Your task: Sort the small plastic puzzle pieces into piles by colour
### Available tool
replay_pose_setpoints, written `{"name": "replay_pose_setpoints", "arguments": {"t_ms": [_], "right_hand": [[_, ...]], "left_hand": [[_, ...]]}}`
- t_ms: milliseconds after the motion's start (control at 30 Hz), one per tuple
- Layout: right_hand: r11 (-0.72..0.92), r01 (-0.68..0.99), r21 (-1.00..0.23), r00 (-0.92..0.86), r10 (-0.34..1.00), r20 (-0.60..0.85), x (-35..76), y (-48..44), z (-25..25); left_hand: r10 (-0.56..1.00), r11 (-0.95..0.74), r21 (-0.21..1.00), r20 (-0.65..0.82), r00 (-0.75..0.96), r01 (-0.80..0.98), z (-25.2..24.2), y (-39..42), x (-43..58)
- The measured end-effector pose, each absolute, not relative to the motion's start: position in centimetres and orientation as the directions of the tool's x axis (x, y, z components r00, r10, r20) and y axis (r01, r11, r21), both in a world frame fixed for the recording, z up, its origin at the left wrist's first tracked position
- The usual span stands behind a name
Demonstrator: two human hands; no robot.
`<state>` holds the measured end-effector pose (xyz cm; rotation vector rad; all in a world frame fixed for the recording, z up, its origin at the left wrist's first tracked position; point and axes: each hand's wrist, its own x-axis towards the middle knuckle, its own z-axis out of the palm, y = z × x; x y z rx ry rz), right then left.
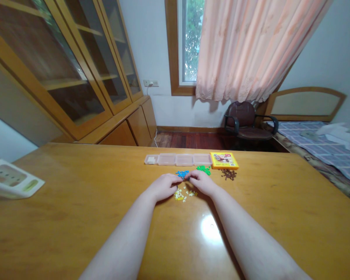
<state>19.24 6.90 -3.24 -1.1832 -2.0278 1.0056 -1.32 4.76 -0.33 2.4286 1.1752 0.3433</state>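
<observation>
Small blue toy building bricks [182, 174] lie in a loose heap just beyond my fingertips. My left hand [165, 184] rests low over the table to the left of the heap, its fingers reaching right and the thumb apart below. From the other side comes my right hand [202, 182], fingers bent towards the left one, with a small gap at the thumb. Their tips nearly meet at the near edge of the blue bricks. Between the wrists are scattered cream and yellow bricks [179, 195]. Green bricks [203, 169] sit just past my right hand. Nothing held is visible in either hand.
Behind the heaps stands a row of clear plastic compartments [184, 159], a small pale item in the leftmost one. A yellow box [225, 160] adjoins its right end, brown bricks [228, 174] in front. A white plastic holder [13, 179] stands at the table's left.
</observation>
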Motion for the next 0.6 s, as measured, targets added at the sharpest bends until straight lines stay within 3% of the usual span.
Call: {"name": "replay_pose_setpoints", "arguments": {"t_ms": [167, 367, 600], "right_hand": [[0.341, 0.661, -0.668, -0.333, 0.932, 0.146, 19.7, 7.0, -2.9], [0.499, 0.733, -0.462, -0.463, 0.864, 0.199, 19.7, 6.6, -2.5], [0.615, 0.630, -0.474, -0.541, 0.786, 0.300, 19.4, 6.7, -3.2]], "left_hand": [[0.879, -0.468, 0.379, 0.102, 0.467, 0.798, -0.5, 5.0, -1.8], [0.876, -0.463, 0.365, 0.047, 0.480, 0.808, -1.2, 5.2, -2.5], [0.847, -0.503, 0.372, 0.030, 0.531, 0.780, -1.8, 5.3, -1.8]]}}
